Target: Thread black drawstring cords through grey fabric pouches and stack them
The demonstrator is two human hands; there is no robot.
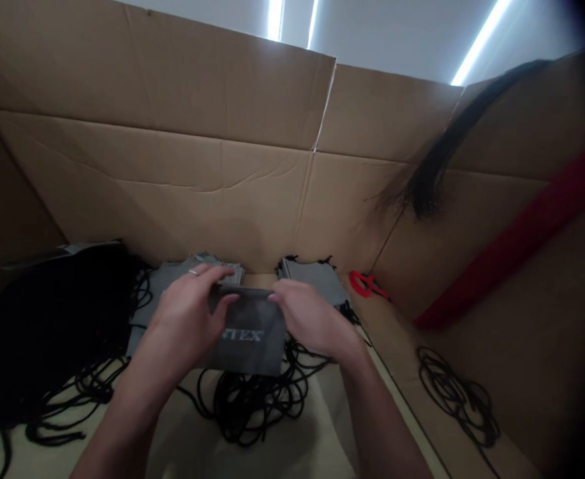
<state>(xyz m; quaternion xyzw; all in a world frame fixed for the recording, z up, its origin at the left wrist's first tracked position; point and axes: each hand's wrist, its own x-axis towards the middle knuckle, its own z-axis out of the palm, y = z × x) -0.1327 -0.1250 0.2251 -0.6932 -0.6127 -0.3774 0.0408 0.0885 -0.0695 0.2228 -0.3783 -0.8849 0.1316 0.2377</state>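
A grey pouch [252, 356] with pale lettering, part of it reading "TEX", hangs in front of me from its dark top edge. My left hand [187, 309] holds that edge near its left end, thumb in front; a ring shows on one finger. At the right top corner, my right hand [309, 316] pinches the pouch between thumb and fingers. Below and behind the pouch lies a tangle of black cord [257, 406]. Two stacks of flat grey pieces lie beyond my hands, a left stack [147, 293] and a right stack [315, 273] with black cord ends.
A large black heap [57, 319] lies at the left, with loose black cords [57, 422] before it. Red-handled scissors [365, 284] lie right of the stacks. Cardboard walls [222, 159] surround the work surface. A coil of dark cord [456, 396] and a red strip [512, 243] are at the right.
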